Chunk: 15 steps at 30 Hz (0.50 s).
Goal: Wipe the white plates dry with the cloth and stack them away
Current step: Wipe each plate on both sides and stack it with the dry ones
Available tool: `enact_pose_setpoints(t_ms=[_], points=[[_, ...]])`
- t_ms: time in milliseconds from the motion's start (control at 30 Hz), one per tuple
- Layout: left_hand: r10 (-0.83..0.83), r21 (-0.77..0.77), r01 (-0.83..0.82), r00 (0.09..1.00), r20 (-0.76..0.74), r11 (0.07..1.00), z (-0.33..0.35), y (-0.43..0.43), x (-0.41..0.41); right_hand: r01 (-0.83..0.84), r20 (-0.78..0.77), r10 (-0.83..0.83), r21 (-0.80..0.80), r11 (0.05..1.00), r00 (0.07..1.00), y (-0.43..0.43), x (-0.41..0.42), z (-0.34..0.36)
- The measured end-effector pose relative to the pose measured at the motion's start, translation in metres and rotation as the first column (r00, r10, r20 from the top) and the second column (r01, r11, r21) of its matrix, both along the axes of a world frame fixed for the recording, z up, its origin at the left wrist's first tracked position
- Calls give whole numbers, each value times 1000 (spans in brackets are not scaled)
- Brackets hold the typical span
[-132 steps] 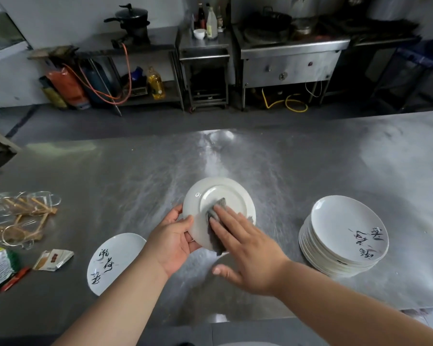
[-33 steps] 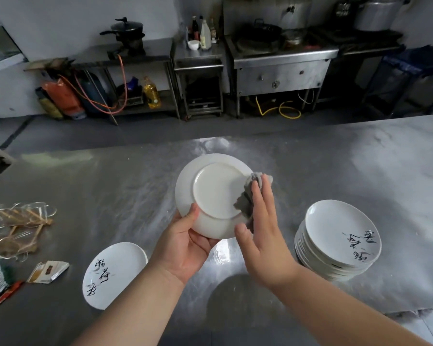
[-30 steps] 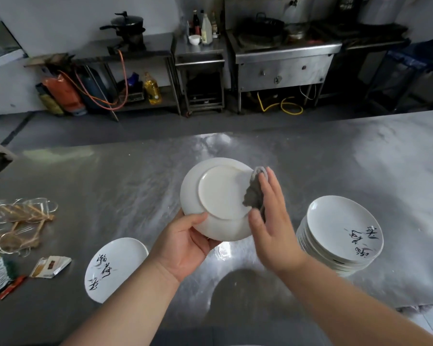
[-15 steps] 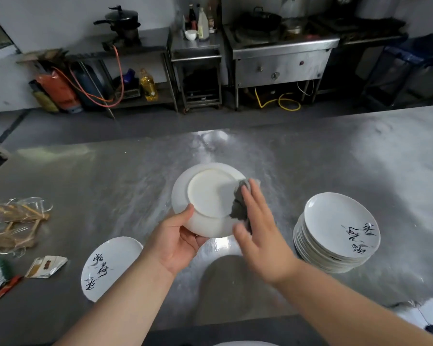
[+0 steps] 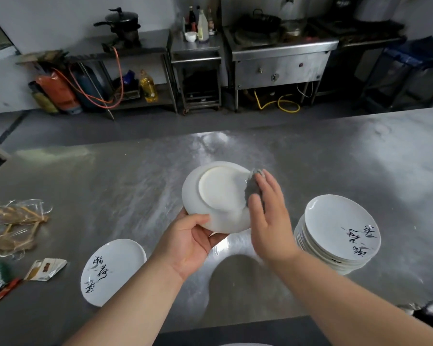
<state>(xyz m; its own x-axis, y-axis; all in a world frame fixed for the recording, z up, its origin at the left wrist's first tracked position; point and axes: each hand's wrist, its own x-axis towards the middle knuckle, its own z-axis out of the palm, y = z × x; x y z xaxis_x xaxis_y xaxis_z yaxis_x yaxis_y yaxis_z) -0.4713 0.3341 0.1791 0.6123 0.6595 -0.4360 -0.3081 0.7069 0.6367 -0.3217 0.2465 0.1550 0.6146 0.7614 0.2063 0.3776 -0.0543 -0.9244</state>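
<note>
Steel desk [image 5: 110, 176], kitchen; plate [image 5: 218, 193] held underside-up
Left hand [image 5: 188, 243] fingers curled round plate's near rim; right hand [image 5: 270, 226] fingers straight, pressing cloth [image 5: 251, 191] on plate's right side

Left hand [image 5: 190, 242] grips upturned plate [image 5: 216, 196]; right hand [image 5: 269, 221] presses grey cloth [image 5: 252, 188] on underside.
</note>
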Motion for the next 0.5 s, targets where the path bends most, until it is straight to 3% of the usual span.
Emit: enact_pose_setpoints(t_ms=[133,367,500], points=[[-33,-14,32,998,-46,999,7,15,-6,-87,82,82,61,994,993,15,32,15],[109,22,-109,994,-20,994,-2,10,0,-331,311,346,-101,938,885,-32,-29,-26],[126,2,-126,992,-16,992,-1,5,9,-179,241,219,-177,968,946,-9,-4,-11]])
